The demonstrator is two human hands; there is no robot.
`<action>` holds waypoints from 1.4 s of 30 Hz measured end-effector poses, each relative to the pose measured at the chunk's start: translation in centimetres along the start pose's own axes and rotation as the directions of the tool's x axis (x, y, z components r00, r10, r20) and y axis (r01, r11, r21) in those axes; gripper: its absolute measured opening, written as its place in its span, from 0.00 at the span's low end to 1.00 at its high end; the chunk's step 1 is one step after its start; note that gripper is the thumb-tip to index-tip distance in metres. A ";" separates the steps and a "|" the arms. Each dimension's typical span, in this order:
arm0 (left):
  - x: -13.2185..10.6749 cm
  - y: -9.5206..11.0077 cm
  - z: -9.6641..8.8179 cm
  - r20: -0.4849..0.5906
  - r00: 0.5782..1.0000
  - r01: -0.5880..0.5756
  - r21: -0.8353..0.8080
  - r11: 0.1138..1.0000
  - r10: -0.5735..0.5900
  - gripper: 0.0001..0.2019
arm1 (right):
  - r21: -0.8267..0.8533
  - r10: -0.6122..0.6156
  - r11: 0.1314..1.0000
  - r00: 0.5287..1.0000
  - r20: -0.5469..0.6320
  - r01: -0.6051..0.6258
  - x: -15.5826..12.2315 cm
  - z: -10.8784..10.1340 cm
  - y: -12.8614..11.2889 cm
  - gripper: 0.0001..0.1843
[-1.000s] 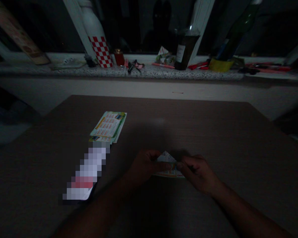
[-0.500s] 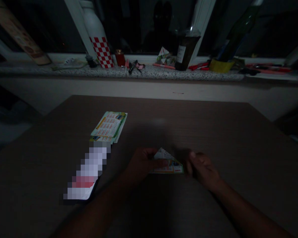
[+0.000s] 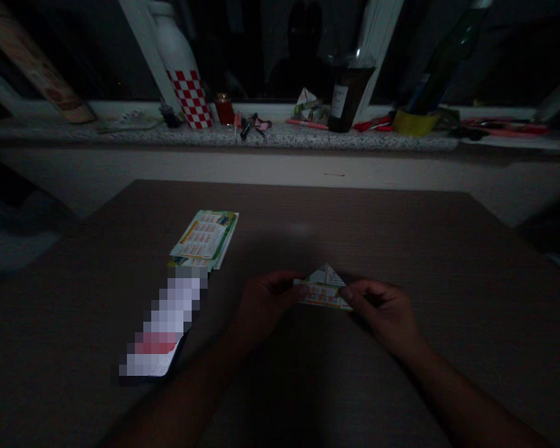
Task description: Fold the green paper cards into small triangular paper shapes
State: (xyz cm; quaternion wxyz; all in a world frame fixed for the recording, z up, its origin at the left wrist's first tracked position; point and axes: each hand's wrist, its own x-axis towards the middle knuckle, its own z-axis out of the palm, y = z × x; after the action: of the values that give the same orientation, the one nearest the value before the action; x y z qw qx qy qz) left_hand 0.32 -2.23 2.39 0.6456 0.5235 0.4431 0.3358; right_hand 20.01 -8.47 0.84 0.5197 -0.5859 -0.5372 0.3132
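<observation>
A small printed paper folded into a triangle (image 3: 324,287) is held between both hands just above the dark wooden table (image 3: 401,249). My left hand (image 3: 266,302) pinches its left corner with thumb and fingers. Pinching the right corner from the other side is my right hand (image 3: 382,311). The triangle's point faces away from me. The room is very dim.
A stack of printed leaflets (image 3: 206,236) lies on the table to the left, with a blurred-out phone-like object (image 3: 161,333) in front of it. The stone windowsill (image 3: 280,134) behind holds a checkered bottle (image 3: 182,68), a dark bottle (image 3: 348,87), pens and small clutter.
The folded paper has moved a little farther from me. My right hand, briefly off it half a second ago, now pinches its right corner again.
</observation>
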 end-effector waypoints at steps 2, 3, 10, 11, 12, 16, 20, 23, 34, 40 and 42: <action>0.2 -0.1 0.0 -0.103 0.993 -0.056 -0.050 0.997 0.051 0.11 | 0.029 0.044 0.999 0.999 -0.013 -0.043 0.0 -0.1 -0.1 0.11; 0.3 -0.2 -0.1 -0.135 0.988 -0.084 -0.070 0.994 0.074 0.11 | 0.036 0.054 0.998 0.998 -0.017 -0.053 0.0 -0.1 -0.1 0.11; 0.3 -0.3 0.0 -0.107 0.991 -0.081 -0.030 0.996 0.078 0.05 | 0.040 0.043 0.998 0.997 -0.071 -0.040 -0.1 0.2 -0.2 0.09; 0.2 -0.2 0.1 -0.103 0.993 -0.069 -0.026 0.997 0.066 0.06 | 0.041 0.038 0.999 0.997 -0.074 -0.035 -0.1 0.2 -0.2 0.09; 0.1 -0.2 0.2 -0.098 0.994 -0.059 -0.028 0.998 0.055 0.07 | 0.040 0.034 0.999 0.997 -0.075 -0.031 -0.1 0.2 -0.2 0.09; 0.0 -0.2 0.4 -0.036 0.999 -0.006 -0.051 0.999 0.004 0.11 | 0.045 0.026 0.999 0.998 -0.058 -0.024 0.0 0.2 0.0 0.08; 0.2 -0.2 0.3 -0.010 0.999 0.043 -0.015 0.999 -0.043 0.10 | 0.040 0.028 0.999 0.998 -0.049 -0.026 -0.1 0.2 0.4 0.09; 0.2 0.1 0.1 -0.027 0.996 0.081 0.071 0.994 -0.079 0.09 | -0.004 0.003 1.000 0.999 -0.051 -0.003 -0.2 0.2 0.5 0.08; 0.1 0.5 -0.1 -0.036 0.988 0.152 0.103 0.983 -0.149 0.08 | 0.003 0.035 0.999 0.999 -0.036 -0.035 0.0 0.2 -0.1 0.09; 0.3 0.0 -0.3 -0.002 0.991 0.134 0.147 0.980 -0.135 0.10 | 0.071 0.104 0.992 0.995 -0.004 -0.104 -0.1 0.1 0.0 0.11; 0.4 -0.2 -0.4 0.009 0.993 0.113 0.179 0.977 -0.116 0.11 | 0.092 0.125 0.988 0.992 0.009 -0.125 -0.1 0.1 0.0 0.11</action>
State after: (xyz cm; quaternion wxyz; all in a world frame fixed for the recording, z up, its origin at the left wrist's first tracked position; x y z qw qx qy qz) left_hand 0.13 -1.79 2.11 0.6187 0.5561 0.4945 0.2518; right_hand 19.94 -8.50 0.80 0.5246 -0.5934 -0.4851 0.3706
